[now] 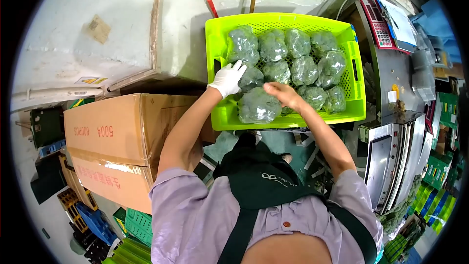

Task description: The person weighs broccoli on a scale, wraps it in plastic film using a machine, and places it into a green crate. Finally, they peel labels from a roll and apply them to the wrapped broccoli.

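A bright yellow-green plastic crate in front of me holds several broccoli heads wrapped in clear film. My left hand, in a white glove, is at the crate's left side. Its fingers are extended and touch a wrapped broccoli head. My bare right hand reaches over the crate's near part, fingers stretched leftward. They meet the upper right edge of the nearest wrapped broccoli, at the crate's front left. Neither hand is closed around a head. Part of the right fingers' underside is hidden.
Left of the crate stands a large cardboard box. On the right are a metal table with a red weighing scale, a clipboard, and a steel machine. Green crates lie lower left.
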`<move>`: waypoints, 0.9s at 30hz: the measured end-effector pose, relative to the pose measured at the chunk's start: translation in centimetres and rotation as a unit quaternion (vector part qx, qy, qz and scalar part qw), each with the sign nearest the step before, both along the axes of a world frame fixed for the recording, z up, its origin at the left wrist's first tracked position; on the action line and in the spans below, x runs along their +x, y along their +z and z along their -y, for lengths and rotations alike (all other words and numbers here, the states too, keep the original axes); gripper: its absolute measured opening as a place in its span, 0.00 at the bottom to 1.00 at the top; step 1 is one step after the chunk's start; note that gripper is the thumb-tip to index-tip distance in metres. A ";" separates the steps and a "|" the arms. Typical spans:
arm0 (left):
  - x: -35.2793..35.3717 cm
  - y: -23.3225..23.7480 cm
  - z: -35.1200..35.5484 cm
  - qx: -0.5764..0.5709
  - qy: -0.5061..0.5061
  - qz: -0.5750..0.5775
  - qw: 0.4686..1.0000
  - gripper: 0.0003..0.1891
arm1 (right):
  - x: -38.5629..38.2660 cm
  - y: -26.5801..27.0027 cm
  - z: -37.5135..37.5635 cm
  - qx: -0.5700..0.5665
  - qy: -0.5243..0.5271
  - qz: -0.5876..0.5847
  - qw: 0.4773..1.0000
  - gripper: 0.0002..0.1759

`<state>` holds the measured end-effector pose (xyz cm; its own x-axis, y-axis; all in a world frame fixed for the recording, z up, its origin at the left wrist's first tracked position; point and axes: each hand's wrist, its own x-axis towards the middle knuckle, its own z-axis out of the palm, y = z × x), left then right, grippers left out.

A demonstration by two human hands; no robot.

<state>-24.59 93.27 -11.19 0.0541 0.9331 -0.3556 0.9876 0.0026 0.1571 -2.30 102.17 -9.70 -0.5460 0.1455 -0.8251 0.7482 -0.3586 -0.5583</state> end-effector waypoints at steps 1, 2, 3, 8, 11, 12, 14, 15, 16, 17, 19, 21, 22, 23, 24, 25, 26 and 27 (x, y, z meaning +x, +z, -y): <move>0.1 0.1 0.4 0.021 0.012 0.032 0.999 0.43 | 0.0 1.1 1.3 0.184 0.081 -0.047 0.979 0.56; 0.2 0.0 0.9 0.021 0.009 0.033 0.999 0.43 | 0.0 1.9 2.9 0.358 0.158 -0.090 0.916 0.56; 0.2 -0.5 1.4 0.059 0.012 0.044 0.997 0.42 | -0.4 2.6 4.6 0.429 0.191 -0.029 0.882 0.57; 1.6 0.3 3.6 0.147 -0.002 0.103 0.984 0.41 | 0.8 1.4 2.1 0.340 0.153 -0.125 0.919 0.52; 4.0 0.9 4.6 0.084 -0.002 0.058 0.995 0.46 | 1.3 1.2 1.6 0.295 0.137 -0.169 0.930 0.53; 4.4 0.7 4.7 0.103 0.006 0.046 0.994 0.46 | 1.4 1.4 1.7 0.295 0.137 -0.170 0.930 0.53; 4.9 -1.0 4.2 0.140 0.062 0.011 0.988 0.43 | 1.3 2.0 2.0 0.314 0.128 -0.174 0.925 0.52; 5.2 -2.2 4.0 0.173 0.117 -0.020 0.978 0.41 | 1.7 1.7 2.2 0.334 0.113 -0.189 0.916 0.50; 6.0 -3.6 4.3 0.175 0.136 -0.032 0.975 0.36 | 1.9 1.3 2.2 0.335 0.116 -0.190 0.916 0.50; 6.3 -4.1 4.6 0.183 0.140 -0.042 0.972 0.35 | 2.1 1.0 2.2 0.351 0.128 -0.215 0.902 0.50; 6.4 -4.8 4.7 0.188 0.142 -0.051 0.971 0.34 | 2.1 0.9 2.1 0.367 0.135 -0.253 0.885 0.48; 6.6 -5.1 4.8 0.194 0.168 -0.057 0.965 0.33 | 2.4 0.1 1.9 0.374 0.148 -0.270 0.875 0.48; 6.7 -5.5 4.9 0.193 0.170 -0.058 0.965 0.33 | 2.4 0.2 1.7 0.385 0.160 -0.289 0.862 0.47; 6.9 -5.8 5.0 0.201 0.186 -0.054 0.960 0.33 | 2.5 0.4 1.9 0.383 0.162 -0.290 0.862 0.47; 6.9 -6.1 5.0 0.210 0.201 -0.050 0.955 0.33 | 2.7 0.8 2.1 0.403 0.170 -0.287 0.852 0.47; 6.9 -5.9 4.8 0.210 0.202 -0.052 0.955 0.33 | 2.7 1.3 2.4 0.423 0.176 -0.283 0.843 0.46; 7.0 -5.6 4.9 0.216 0.207 -0.035 0.954 0.33 | 2.7 1.6 2.7 0.420 0.175 -0.284 0.844 0.46; 7.1 -5.5 5.0 0.222 0.213 -0.017 0.951 0.32 | 2.7 1.9 2.9 0.453 0.184 -0.284 0.825 0.46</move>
